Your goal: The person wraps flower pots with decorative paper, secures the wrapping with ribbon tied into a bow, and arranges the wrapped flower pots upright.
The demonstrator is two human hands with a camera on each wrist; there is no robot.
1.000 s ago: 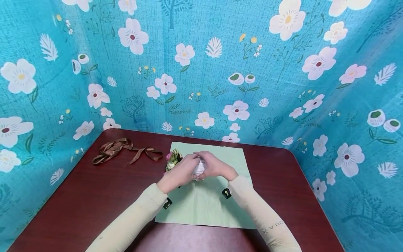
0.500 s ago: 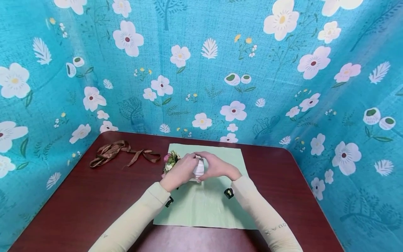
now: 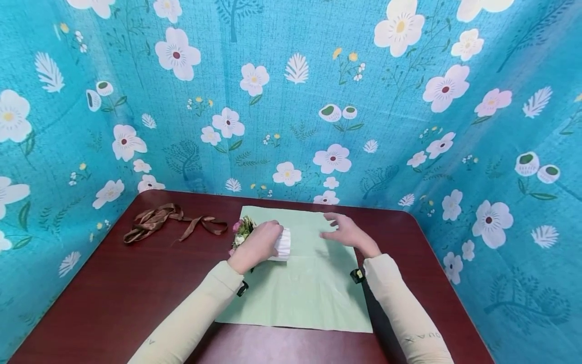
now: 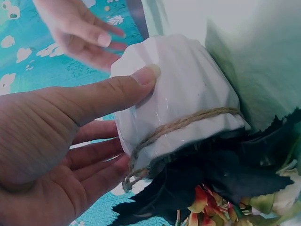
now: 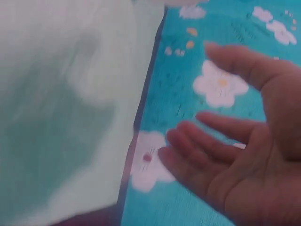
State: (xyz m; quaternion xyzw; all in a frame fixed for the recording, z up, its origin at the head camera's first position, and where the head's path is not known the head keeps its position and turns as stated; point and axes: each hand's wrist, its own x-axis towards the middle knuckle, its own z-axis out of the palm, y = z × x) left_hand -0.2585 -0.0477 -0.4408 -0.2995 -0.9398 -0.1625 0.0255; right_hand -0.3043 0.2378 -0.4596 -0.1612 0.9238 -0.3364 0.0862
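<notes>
Blue cloth (image 3: 282, 30) tops the frame; centrally, my left fingers (image 4: 96, 153) grip the pot (image 4: 183, 80), likely steadying it; my right fingers (image 5: 211, 143) hang empty.

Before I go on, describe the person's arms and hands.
The left sleeve and right sleeve are long and cream, with dark lettering on the right. A small black device shows by the left wrist, another by the right. The left hand and right hand wear no gloves.

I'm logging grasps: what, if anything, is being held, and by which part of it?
The left hand holds the white pot by its side wall; the right hand holds nothing.
</notes>
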